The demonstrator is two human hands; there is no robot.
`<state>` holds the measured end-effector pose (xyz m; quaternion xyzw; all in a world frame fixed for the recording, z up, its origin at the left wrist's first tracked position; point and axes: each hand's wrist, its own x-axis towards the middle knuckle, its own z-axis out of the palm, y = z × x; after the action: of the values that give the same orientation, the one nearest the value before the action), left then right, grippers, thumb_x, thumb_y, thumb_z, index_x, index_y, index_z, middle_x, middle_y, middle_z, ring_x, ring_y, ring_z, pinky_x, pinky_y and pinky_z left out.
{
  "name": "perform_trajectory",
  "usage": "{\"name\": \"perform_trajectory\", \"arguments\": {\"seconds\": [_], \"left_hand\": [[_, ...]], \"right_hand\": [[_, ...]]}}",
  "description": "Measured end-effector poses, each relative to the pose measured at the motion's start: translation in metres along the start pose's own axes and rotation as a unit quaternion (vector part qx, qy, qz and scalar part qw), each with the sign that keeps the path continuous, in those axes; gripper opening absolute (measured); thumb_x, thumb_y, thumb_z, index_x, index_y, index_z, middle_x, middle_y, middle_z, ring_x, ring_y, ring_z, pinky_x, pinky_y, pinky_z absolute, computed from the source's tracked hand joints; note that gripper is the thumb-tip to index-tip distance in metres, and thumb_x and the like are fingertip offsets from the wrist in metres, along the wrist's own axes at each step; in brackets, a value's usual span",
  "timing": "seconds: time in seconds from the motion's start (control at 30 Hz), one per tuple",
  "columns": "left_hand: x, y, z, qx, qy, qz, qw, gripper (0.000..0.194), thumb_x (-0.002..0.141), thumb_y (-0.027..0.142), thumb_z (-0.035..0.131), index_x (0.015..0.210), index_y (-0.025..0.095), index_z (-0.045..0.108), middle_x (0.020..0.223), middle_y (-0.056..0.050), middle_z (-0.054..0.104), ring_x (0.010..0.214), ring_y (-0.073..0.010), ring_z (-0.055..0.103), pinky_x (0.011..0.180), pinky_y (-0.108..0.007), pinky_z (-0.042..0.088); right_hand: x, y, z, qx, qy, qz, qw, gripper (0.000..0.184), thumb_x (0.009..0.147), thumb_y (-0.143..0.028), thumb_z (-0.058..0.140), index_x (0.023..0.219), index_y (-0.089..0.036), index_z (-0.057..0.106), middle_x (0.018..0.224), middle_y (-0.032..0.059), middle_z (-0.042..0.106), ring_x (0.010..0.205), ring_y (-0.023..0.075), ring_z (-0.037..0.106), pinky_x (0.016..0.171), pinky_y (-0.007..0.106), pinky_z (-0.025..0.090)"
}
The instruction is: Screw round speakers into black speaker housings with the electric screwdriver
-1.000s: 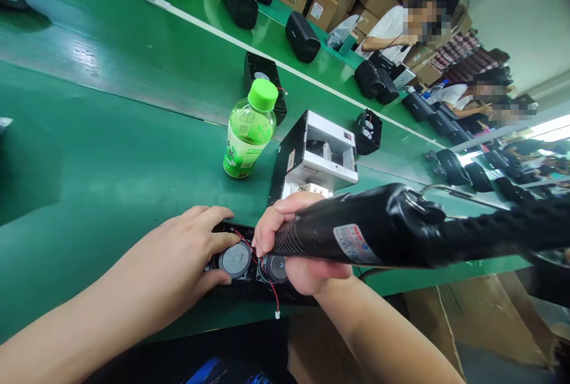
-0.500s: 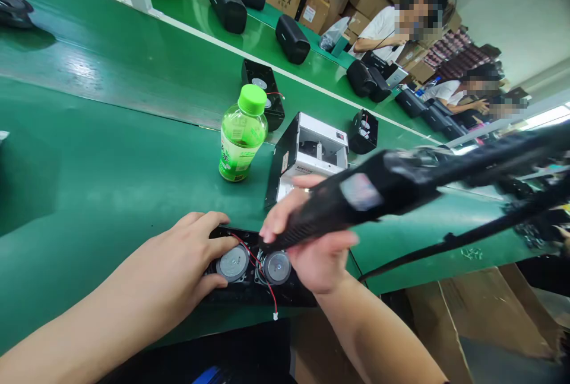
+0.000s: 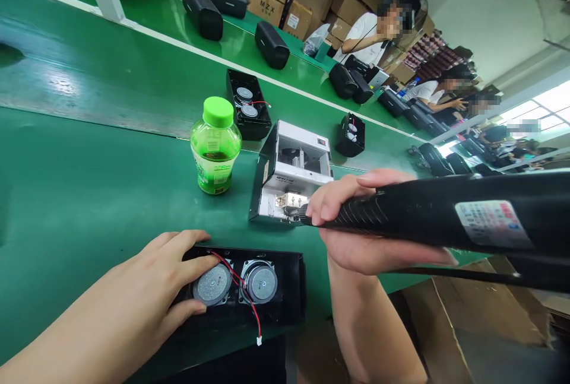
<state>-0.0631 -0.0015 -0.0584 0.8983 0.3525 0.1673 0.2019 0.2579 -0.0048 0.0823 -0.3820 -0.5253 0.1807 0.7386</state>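
Note:
My left hand (image 3: 171, 280) grips the left end of a black speaker housing (image 3: 291, 286), its thumb and index finger around one round grey speaker driver (image 3: 214, 284). A second driver (image 3: 262, 284) sits to its right. A red and black wire (image 3: 255, 313) with a small white plug runs across the housing and over its near edge. My right hand (image 3: 351, 224) is closed around a black electric screwdriver (image 3: 414, 209), held nearly level. The screwdriver's tip is at the front of a white and black screw feeder (image 3: 303, 176); whether it touches a screw I cannot tell.
A green-capped bottle (image 3: 216, 146) stands left of the feeder. Behind are two more open speaker housings (image 3: 249, 105) (image 3: 351, 135) and several closed black speakers (image 3: 271, 44) along the green line. Co-workers sit across it. A cardboard box (image 3: 481, 307) is at lower right.
My right hand has moved the screwdriver from above the speaker housing, up and right to the screw feeder. Both drivers now show clearly. My left hand keeps its hold on the housing.

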Motion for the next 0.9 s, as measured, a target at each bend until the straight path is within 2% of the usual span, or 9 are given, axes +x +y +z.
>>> {"name": "perform_trajectory", "arguments": {"seconds": [0.13, 0.27, 0.33, 0.43, 0.5, 0.53, 0.6, 0.67, 0.9], "left_hand": [[0.004, 0.003, -0.007, -0.009, -0.011, -0.002, 1.0, 0.049, 0.097, 0.028, 0.087, 0.14, 0.049, 0.094, 0.165, -0.005, 0.086, 0.14, -0.0457, 0.09, 0.106, -0.065, 0.083], [0.009, 0.005, -0.014, -0.019, -0.041, -0.021, 0.999, 0.047, 0.1, 0.032, 0.091, 0.143, 0.052, 0.096, 0.165, -0.004, 0.086, 0.141, -0.0473, 0.089, 0.11, -0.07, 0.082], [0.011, 0.006, -0.018, -0.02, -0.054, -0.022, 0.998, 0.048, 0.1, 0.031, 0.093, 0.145, 0.049, 0.096, 0.167, -0.005, 0.086, 0.143, -0.0475, 0.089, 0.111, -0.069, 0.083], [0.013, 0.012, -0.024, -0.02, -0.069, -0.015, 0.997, 0.051, 0.099, 0.025, 0.093, 0.147, 0.044, 0.096, 0.17, -0.008, 0.085, 0.145, -0.0469, 0.088, 0.112, -0.068, 0.083], [0.015, 0.017, -0.027, -0.016, -0.074, -0.012, 0.997, 0.054, 0.098, 0.022, 0.094, 0.148, 0.042, 0.096, 0.17, -0.01, 0.085, 0.146, -0.0471, 0.087, 0.112, -0.069, 0.083], [0.016, 0.019, -0.029, -0.013, -0.076, -0.012, 0.997, 0.055, 0.097, 0.02, 0.095, 0.147, 0.041, 0.096, 0.169, -0.01, 0.085, 0.146, -0.0476, 0.087, 0.112, -0.069, 0.083], [0.02, 0.025, -0.032, -0.007, -0.08, -0.014, 0.997, 0.055, 0.094, 0.017, 0.097, 0.146, 0.037, 0.097, 0.167, -0.013, 0.085, 0.146, -0.0492, 0.087, 0.113, -0.071, 0.083], [0.023, 0.03, -0.034, -0.002, -0.086, -0.018, 0.996, 0.054, 0.092, 0.015, 0.099, 0.142, 0.035, 0.098, 0.165, -0.015, 0.085, 0.144, -0.0501, 0.087, 0.112, -0.071, 0.084], [0.029, 0.039, -0.038, 0.015, -0.102, -0.013, 0.995, 0.053, 0.09, 0.011, 0.103, 0.138, 0.034, 0.099, 0.161, -0.015, 0.086, 0.136, -0.0476, 0.087, 0.111, -0.07, 0.083]], "right_hand": [[0.003, 0.012, -0.001, -0.017, 0.005, 0.022, 1.0, 0.072, 0.101, -0.107, 0.082, 0.117, -0.037, 0.082, 0.065, -0.0099, 0.073, 0.044, 0.0186, 0.061, 0.046, 0.032, 0.055], [0.003, 0.014, -0.001, 0.017, 0.034, 0.015, 0.999, 0.074, 0.114, -0.102, 0.065, 0.128, -0.031, 0.085, 0.063, -0.01, 0.065, 0.038, 0.0155, 0.051, 0.038, 0.027, 0.043], [-0.004, 0.0, -0.001, 0.024, 0.049, 0.06, 0.997, 0.078, 0.107, -0.106, 0.073, 0.127, -0.033, 0.091, 0.061, -0.0091, 0.068, 0.038, 0.0164, 0.053, 0.038, 0.028, 0.047], [-0.029, -0.039, -0.003, 0.03, 0.059, 0.114, 0.991, 0.06, 0.1, -0.098, 0.093, 0.124, -0.043, 0.098, 0.062, -0.0075, 0.073, 0.044, 0.0205, 0.06, 0.046, 0.038, 0.062], [-0.051, -0.061, -0.005, 0.024, 0.025, 0.104, 0.994, 0.036, 0.107, -0.069, 0.105, 0.136, -0.048, 0.097, 0.066, -0.0094, 0.077, 0.045, 0.0198, 0.065, 0.051, 0.04, 0.069], [-0.062, -0.068, -0.005, 0.028, -0.016, 0.101, 0.994, 0.03, 0.115, -0.058, 0.1, 0.144, -0.05, 0.094, 0.068, -0.0104, 0.08, 0.043, 0.0184, 0.066, 0.054, 0.039, 0.072], [-0.082, -0.072, 0.0, 0.056, -0.117, 0.095, 0.987, 0.026, 0.132, -0.046, 0.075, 0.155, -0.047, 0.087, 0.071, -0.0101, 0.085, 0.041, 0.0172, 0.071, 0.056, 0.037, 0.077], [-0.097, -0.066, 0.009, 0.07, -0.18, 0.103, 0.976, 0.036, 0.137, -0.039, 0.056, 0.157, -0.043, 0.086, 0.072, -0.0077, 0.086, 0.044, 0.0188, 0.077, 0.057, 0.036, 0.079], [-0.115, -0.046, 0.029, 0.067, -0.13, 0.134, 0.98, 0.023, 0.131, -0.035, 0.072, 0.143, -0.041, 0.092, 0.068, -0.0084, 0.078, 0.048, 0.0184, 0.07, 0.059, 0.035, 0.072]]}}
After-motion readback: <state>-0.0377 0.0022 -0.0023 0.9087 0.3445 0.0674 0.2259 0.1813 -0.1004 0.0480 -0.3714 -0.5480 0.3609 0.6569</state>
